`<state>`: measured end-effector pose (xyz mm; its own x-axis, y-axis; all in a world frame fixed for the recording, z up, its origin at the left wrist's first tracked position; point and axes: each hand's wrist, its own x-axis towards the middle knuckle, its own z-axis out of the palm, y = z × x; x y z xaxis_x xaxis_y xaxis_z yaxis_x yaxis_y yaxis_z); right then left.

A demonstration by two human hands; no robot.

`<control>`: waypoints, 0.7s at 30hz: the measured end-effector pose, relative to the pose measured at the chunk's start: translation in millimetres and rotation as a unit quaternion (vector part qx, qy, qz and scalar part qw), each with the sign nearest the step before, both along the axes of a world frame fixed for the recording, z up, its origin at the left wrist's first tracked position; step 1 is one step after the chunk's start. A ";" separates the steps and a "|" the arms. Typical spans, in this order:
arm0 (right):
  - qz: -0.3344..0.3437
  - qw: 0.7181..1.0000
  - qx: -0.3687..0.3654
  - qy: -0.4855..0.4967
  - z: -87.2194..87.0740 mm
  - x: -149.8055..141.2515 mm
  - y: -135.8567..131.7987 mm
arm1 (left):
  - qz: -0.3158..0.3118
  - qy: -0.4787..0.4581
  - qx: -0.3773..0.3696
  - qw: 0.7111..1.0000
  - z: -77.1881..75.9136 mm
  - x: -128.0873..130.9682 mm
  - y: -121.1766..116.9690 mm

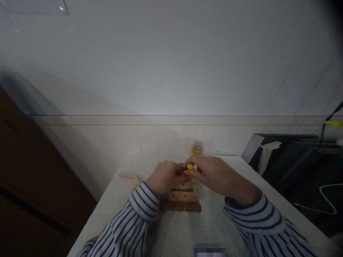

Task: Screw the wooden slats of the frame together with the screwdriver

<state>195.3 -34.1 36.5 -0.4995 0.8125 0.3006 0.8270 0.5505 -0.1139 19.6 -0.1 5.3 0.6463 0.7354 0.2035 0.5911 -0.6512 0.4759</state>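
Yellow piece [190,166] between hands: right hand [213,173] pinching it, left hand [166,175] hold unclear; wooden frame [183,196] below.

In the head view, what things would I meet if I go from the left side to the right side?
Dark brown panel → pale curved piece → left hand → right hand → white cable.

Single cam, riding on the person's head, looking forward and down. Upper half is taking in wall [171,64]; desk [187,230] is sitting below, seen from above its near side. Left hand [166,175] and right hand [217,173] are showing close, low centre. Striped sleeves [120,225] are running up from the bottom edge.
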 end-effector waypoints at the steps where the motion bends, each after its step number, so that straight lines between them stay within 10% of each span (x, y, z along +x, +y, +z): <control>1: 0.000 1.000 -0.003 0.006 -0.5 0.1 0.3 | 0.006 0.003 0.005 1.000 0.4 0.4 -0.4; 11: 0.092 0.992 -0.027 0.080 0.3 1.6 -0.3 | 0.006 -0.005 -0.004 1.000 -3.5 -3.0 2.5; 21: 0.035 0.999 0.004 0.038 -3.9 4.3 2.2 | -0.002 0.002 -0.010 1.000 -4.6 0.1 3.1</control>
